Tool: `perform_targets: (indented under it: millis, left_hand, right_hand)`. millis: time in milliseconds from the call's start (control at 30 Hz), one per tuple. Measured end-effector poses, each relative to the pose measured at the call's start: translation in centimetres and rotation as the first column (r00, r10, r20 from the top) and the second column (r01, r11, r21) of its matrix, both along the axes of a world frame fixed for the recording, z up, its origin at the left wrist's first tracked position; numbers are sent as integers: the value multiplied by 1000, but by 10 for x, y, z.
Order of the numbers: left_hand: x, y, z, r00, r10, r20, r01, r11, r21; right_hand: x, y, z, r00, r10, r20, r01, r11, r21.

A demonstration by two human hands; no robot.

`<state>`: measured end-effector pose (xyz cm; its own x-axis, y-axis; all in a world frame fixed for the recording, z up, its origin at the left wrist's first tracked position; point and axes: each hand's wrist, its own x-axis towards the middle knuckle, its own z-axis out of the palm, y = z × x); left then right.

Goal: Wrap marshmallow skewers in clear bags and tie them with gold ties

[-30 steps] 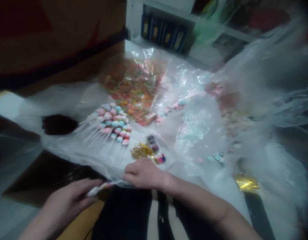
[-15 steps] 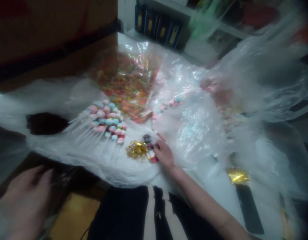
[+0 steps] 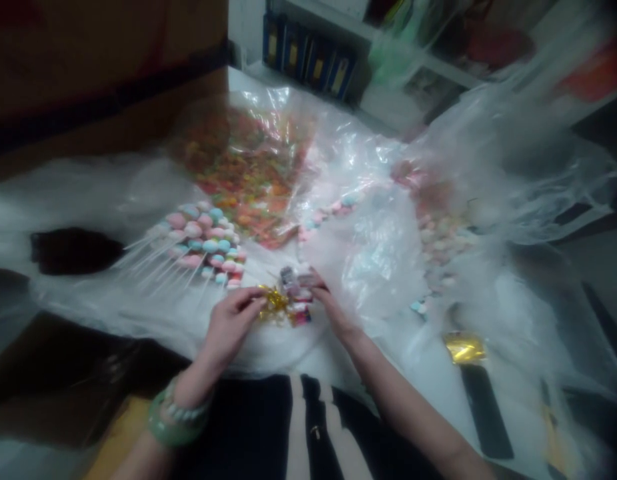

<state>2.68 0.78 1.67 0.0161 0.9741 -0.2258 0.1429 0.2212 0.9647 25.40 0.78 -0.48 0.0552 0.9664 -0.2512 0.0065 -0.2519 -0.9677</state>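
My left hand, with a green bangle and a beaded bracelet on its wrist, is at the left edge of a pile of gold twist ties; thumb and fingertips come together there, and what they hold is too small to make out. My right hand has its fingers closed at small shiny packets just right of the gold pile; what they grip is blurred. To the left lie pink, blue and white candies on white sticks, the sticks pointing toward the lower left.
Behind lies a clear bag of orange and green candies. Plastic bags with pastel candies spread to the right. A dark phone lies below a gold packet at the right. A big cardboard box stands back left.
My left hand has moved from the lower left up to the gold ties. My right hand stays by the small packets. The view has shifted slightly.
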Motion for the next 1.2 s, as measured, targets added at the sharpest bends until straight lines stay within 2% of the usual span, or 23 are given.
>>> perform_targets:
  millis: [67, 167, 233, 300, 400, 467, 567, 667, 767, 900, 967, 1067, 1133, 1200]
  left_hand:
    - [18, 7, -3, 992, -42, 122, 52, 996, -79]
    - [38, 13, -7, 933, -173, 317, 227, 964, -141]
    - [45, 12, -8, 906, -213, 367, 278, 951, -135]
    - [48, 10, -10, 925, -194, 328, 243, 963, -116]
    - [45, 7, -14, 961, -77, 266, 107, 989, -101]
    - [41, 6, -17, 947, 57, 316, -8, 988, -155]
    - [31, 6, -17, 866, 281, 413, -169, 943, -288]
    - [18, 5, -10, 775, 434, 459, -287, 889, -357]
    - [2, 0, -1, 743, 479, 467, -327, 869, -372]
    - [-20, -7, 5, 760, 449, 470, -293, 882, -370]
    - [-32, -9, 6, 776, 450, 441, -302, 880, -367]
    - [-51, -10, 6, 786, 517, 339, -404, 844, -352]
    - [-62, -8, 5, 738, 589, 330, -487, 803, -343]
    - [-69, -7, 4, 685, 627, 370, -521, 777, -353]
  right_hand:
    - [-4, 2, 7, 999, -23, -27, 23, 999, 26]
    - [-11, 4, 15, 994, 76, -84, -77, 997, -5]
    - [-16, 5, 17, 991, 118, -57, -118, 993, 0]
    - [-20, 6, 18, 993, 117, -28, -116, 993, 23]
    - [-31, 4, 20, 991, 102, -83, -103, 995, -4]
    - [-43, 1, 22, 984, 110, -139, -119, 991, -59]
    - [-63, 0, 23, 973, 139, -184, -161, 981, -112]
    - [-82, 4, 21, 966, 195, -169, -215, 970, -114]
    - [-96, 10, 23, 958, 287, -4, -287, 957, -43]
    - [-107, 15, 33, 870, 419, 259, -441, 897, 30]
    - [-111, 17, 38, 828, 462, 318, -489, 872, 7]
    - [-115, 17, 38, 791, 461, 401, -473, 878, -77]
    - [-119, 17, 36, 689, 438, 577, -479, 873, -91]
    - [-124, 16, 33, 499, 433, 751, -579, 811, -83]
